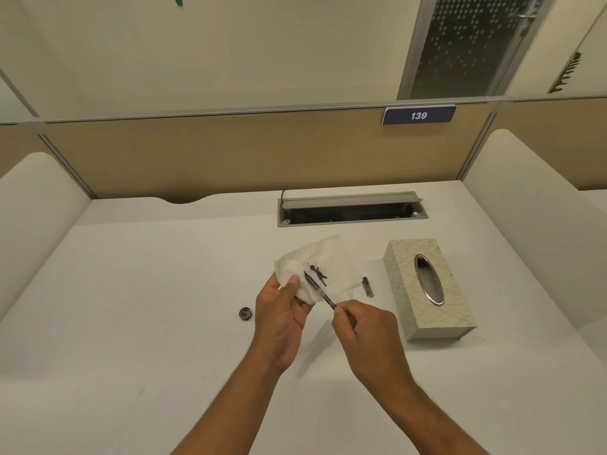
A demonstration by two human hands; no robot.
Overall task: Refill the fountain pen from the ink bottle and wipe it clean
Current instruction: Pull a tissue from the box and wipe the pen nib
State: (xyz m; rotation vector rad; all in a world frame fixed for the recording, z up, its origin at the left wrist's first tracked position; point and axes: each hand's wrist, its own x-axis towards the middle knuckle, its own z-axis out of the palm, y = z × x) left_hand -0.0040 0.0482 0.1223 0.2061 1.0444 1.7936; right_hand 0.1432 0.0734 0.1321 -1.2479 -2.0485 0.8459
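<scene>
My left hand [282,315] holds a white tissue [331,261] up off the desk, thumb pressed on its lower left edge. A dark ink smear [318,272] marks the tissue's middle. My right hand [364,333] pinches the rear end of the thin dark fountain pen [320,290], whose nib rests against the tissue just left of the smear. A small round dark cap [245,313] lies on the desk left of my left hand. The pen's cap [368,286] with a clip lies right of the tissue. No ink bottle is visible.
A patterned tissue box [427,320] with an oval metal opening stands at the right. An open grey cable tray [351,210] is set into the white desk [131,307] behind the tissue. Padded side panels flank the desk, and a partition numbered 139 closes the back.
</scene>
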